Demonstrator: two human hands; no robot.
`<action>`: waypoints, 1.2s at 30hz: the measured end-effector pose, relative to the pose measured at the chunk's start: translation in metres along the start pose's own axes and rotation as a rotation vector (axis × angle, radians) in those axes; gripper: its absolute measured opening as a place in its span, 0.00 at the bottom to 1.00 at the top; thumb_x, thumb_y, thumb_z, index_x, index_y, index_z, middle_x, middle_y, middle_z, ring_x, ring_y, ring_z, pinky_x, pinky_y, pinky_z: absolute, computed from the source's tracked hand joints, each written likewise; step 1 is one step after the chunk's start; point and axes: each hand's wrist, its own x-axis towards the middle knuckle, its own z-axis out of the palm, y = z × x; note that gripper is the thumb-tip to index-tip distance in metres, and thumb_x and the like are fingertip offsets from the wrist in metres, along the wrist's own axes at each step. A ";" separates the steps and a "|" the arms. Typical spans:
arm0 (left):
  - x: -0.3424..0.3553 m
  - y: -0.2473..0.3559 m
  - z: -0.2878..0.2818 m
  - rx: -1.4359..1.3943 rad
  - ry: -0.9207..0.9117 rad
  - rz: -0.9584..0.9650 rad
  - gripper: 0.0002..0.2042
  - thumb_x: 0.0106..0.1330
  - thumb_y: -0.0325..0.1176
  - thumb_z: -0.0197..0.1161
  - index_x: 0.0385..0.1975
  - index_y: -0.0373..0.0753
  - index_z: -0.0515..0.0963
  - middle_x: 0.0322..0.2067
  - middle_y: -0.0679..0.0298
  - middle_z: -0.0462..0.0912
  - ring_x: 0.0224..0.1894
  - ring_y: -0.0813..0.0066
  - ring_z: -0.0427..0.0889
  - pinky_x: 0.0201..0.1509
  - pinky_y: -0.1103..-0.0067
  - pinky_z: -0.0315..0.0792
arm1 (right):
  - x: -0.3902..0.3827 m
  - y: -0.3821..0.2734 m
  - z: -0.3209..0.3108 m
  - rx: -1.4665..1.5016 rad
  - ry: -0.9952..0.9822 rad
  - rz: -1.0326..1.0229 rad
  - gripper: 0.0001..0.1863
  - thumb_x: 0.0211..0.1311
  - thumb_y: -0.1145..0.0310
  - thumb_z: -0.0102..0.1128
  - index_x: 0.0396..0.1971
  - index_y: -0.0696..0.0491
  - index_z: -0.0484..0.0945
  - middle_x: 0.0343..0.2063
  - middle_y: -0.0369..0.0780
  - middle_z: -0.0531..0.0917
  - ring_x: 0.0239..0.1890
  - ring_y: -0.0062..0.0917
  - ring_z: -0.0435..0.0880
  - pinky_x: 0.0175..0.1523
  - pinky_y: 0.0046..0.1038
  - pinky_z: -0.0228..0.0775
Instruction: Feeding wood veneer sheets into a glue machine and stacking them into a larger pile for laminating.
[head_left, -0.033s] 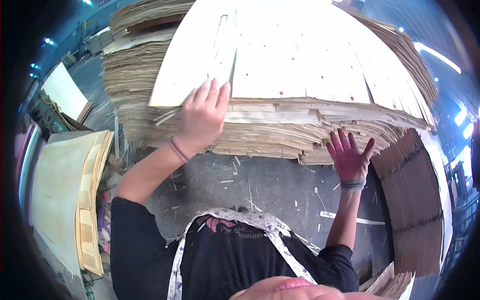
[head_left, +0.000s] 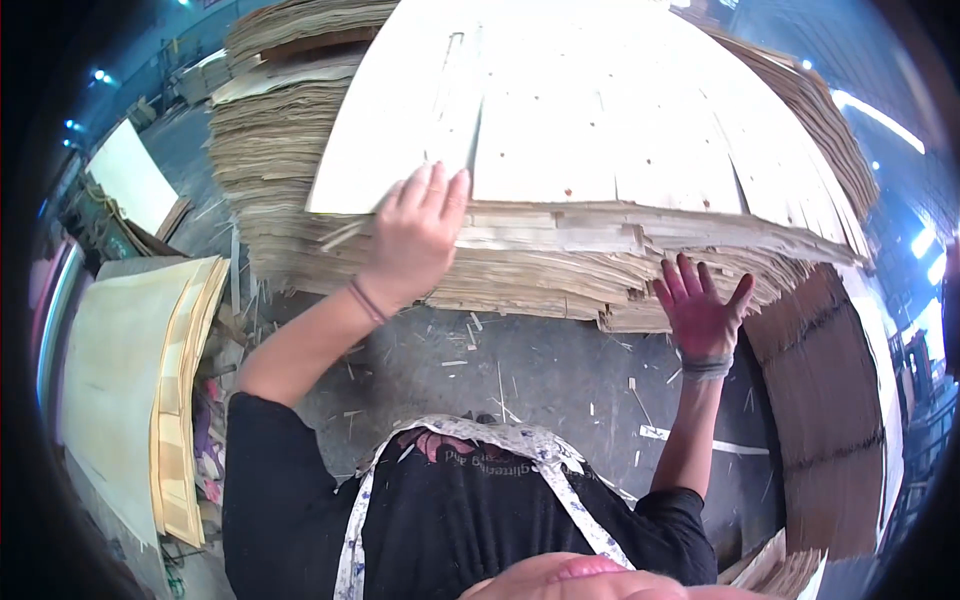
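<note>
A tall stack of thin wood veneer sheets [head_left: 520, 284] stands in front of me, its layered, ragged edges facing me. On top lies a pale veneer sheet [head_left: 560, 120] with small dark knots and a few long splits. My left hand [head_left: 415, 235] rests at the sheet's near left edge, its fingers stretched flat over the surface. My right hand [head_left: 703, 312] is held up by the stack's front edge at the right, palm showing, reddened and with fingers spread. It holds nothing, and whether it touches the stack I cannot tell.
More veneer stacks stand at the left [head_left: 125, 370] and at the right [head_left: 825, 420]. Wood slivers and scraps lie on the dark floor [head_left: 520, 370] between me and the main stack. A pale sheet [head_left: 133, 175] leans at the far left.
The whole view has shifted slightly. Both hands keep nearly the same places and poses at the stack.
</note>
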 end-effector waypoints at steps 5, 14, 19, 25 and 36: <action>-0.037 0.020 0.039 -0.088 -0.055 -0.068 0.29 0.46 0.31 0.64 0.53 0.32 0.69 0.52 0.47 0.71 0.55 0.56 0.69 0.57 0.68 0.66 | 0.038 0.008 0.023 0.091 -0.237 0.073 0.47 0.50 0.33 0.51 0.60 0.55 0.55 0.59 0.47 0.63 0.60 0.42 0.63 0.66 0.46 0.50; -0.079 -0.043 0.077 -0.769 -0.048 -0.342 0.36 0.49 0.37 0.69 0.60 0.37 0.63 0.57 0.51 0.68 0.60 0.58 0.67 0.64 0.69 0.60 | 0.092 0.074 -0.030 0.028 0.240 -0.108 0.33 0.46 0.43 0.64 0.51 0.44 0.72 0.49 0.35 0.77 0.50 0.31 0.75 0.49 0.45 0.72; -0.053 -0.140 0.160 -1.077 -0.030 -0.836 0.44 0.52 0.43 0.69 0.66 0.38 0.51 0.62 0.46 0.60 0.63 0.57 0.61 0.64 0.65 0.56 | 0.141 0.106 -0.098 -0.637 0.340 -0.233 0.44 0.46 0.31 0.49 0.61 0.43 0.63 0.62 0.35 0.63 0.64 0.40 0.58 0.65 0.54 0.44; -0.001 -0.210 0.272 -1.521 -0.219 -1.257 0.47 0.59 0.49 0.63 0.68 0.41 0.37 0.62 0.55 0.61 0.63 0.62 0.60 0.64 0.71 0.56 | 0.176 0.134 -0.132 0.012 0.234 -0.244 0.40 0.58 0.37 0.41 0.63 0.49 0.57 0.64 0.38 0.60 0.65 0.33 0.57 0.67 0.41 0.49; -0.017 -0.191 0.414 -2.194 -0.325 -1.311 0.29 0.61 0.45 0.60 0.57 0.33 0.64 0.55 0.55 0.71 0.56 0.63 0.72 0.61 0.67 0.65 | 0.191 0.167 -0.233 0.320 0.543 -0.048 0.39 0.50 0.36 0.47 0.58 0.47 0.67 0.58 0.37 0.69 0.60 0.36 0.65 0.63 0.46 0.55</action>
